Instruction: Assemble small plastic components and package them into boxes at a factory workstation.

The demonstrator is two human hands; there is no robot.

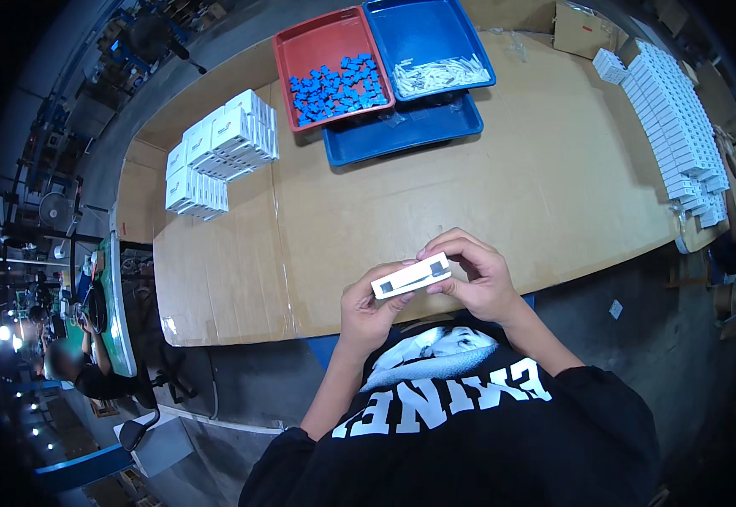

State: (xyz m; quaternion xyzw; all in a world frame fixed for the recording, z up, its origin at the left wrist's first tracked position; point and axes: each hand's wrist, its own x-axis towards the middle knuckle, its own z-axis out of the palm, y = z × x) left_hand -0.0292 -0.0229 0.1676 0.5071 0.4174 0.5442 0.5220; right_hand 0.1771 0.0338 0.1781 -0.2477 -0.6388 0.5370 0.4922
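Between both hands, over the near edge of the cardboard-covered table (368, 220), I hold a small flat white box (406, 277) tilted up to the right. Dark patches and a dark gap show along its facing side; I cannot tell whether an end flap is loose. My left hand (369, 306) grips its left end, with the thumb below and fingers behind. My right hand (479, 275) closes on the right end, the thumb under and the index finger over the top edge.
Stacked white boxes (224, 139) stand at the table's left. At the back are a red tray (317, 38) of blue plastic pieces, a blue tray (423, 34) of slim white pieces and another blue tray (401, 139) beneath. More white boxes (668, 127) line the right edge. Another person (97, 372) sits far left.
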